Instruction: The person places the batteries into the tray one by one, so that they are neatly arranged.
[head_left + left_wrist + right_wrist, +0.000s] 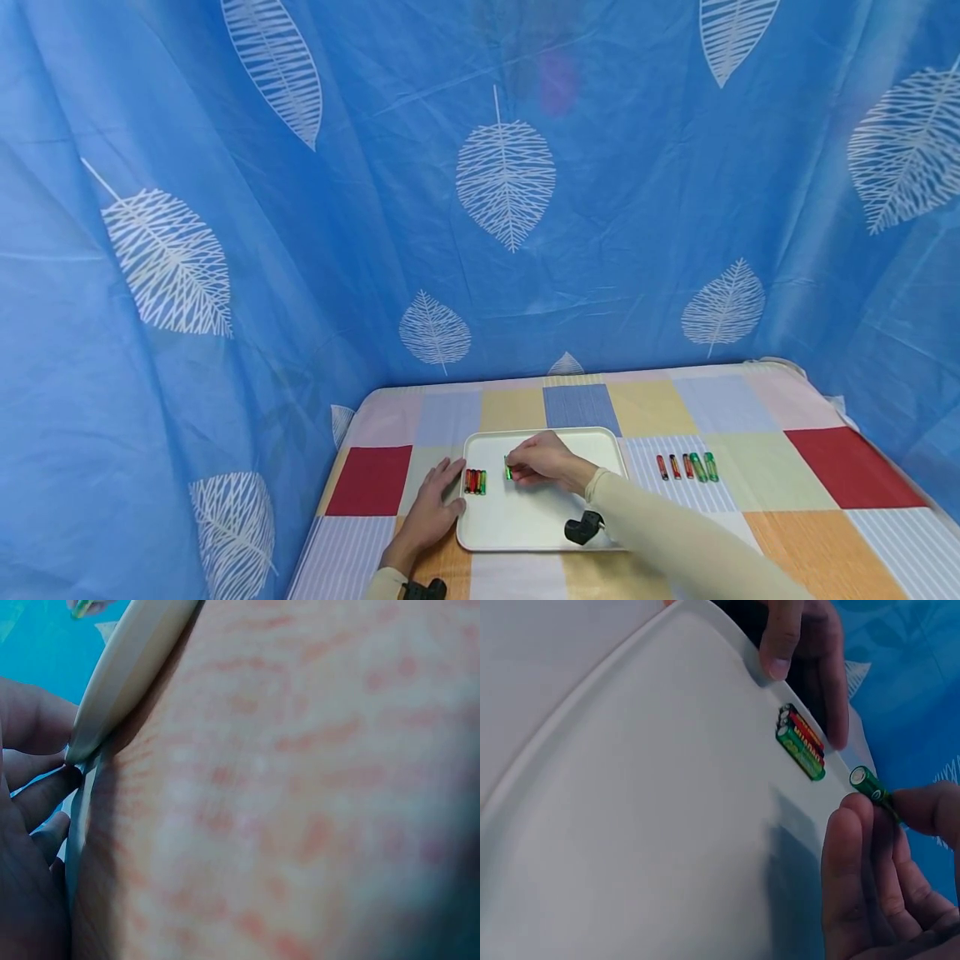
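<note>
My right hand pinches a green battery between thumb and fingertips, held above the white tray. In the right wrist view its flat end points away from the fingers. Inside the tray, along its left side, several red and green batteries lie side by side in a row. At the tray's left edge is my left hand, thumb at the rim and fingers extended along the outside. The left wrist view shows those fingers touching the tray's edge.
To the right of the tray, three red batteries and two green batteries lie in a row on the patchwork tablecloth. A blue curtain with white leaves hangs behind and at the sides of the table.
</note>
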`<state>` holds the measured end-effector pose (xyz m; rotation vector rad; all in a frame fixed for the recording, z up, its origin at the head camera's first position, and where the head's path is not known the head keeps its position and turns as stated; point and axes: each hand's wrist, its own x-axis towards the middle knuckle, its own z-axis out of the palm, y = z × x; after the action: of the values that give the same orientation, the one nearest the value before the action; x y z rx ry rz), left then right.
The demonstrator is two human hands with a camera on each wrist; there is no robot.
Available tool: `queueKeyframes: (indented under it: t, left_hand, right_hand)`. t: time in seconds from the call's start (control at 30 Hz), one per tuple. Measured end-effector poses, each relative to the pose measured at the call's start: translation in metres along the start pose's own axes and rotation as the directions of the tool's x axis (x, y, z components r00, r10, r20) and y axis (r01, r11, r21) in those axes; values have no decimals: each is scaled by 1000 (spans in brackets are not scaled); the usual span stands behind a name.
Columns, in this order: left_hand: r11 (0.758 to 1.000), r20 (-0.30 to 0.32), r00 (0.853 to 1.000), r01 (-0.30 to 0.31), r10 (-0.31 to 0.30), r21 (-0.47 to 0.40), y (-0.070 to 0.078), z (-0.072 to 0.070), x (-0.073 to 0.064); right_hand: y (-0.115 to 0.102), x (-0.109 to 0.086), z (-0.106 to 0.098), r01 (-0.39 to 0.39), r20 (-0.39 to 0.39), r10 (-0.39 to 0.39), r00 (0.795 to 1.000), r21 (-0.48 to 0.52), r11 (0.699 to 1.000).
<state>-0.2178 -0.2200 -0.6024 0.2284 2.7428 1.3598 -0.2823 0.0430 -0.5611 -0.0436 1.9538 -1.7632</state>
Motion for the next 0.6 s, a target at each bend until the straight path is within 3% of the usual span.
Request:
queueKeyframes:
  t: [0.6]
  left_hand:
    - [1000, 0, 1000, -3, 3, -1, 1, 0, 0]
  right_hand:
    - [1, 9, 41, -33, -127, 11, 992, -172, 984]
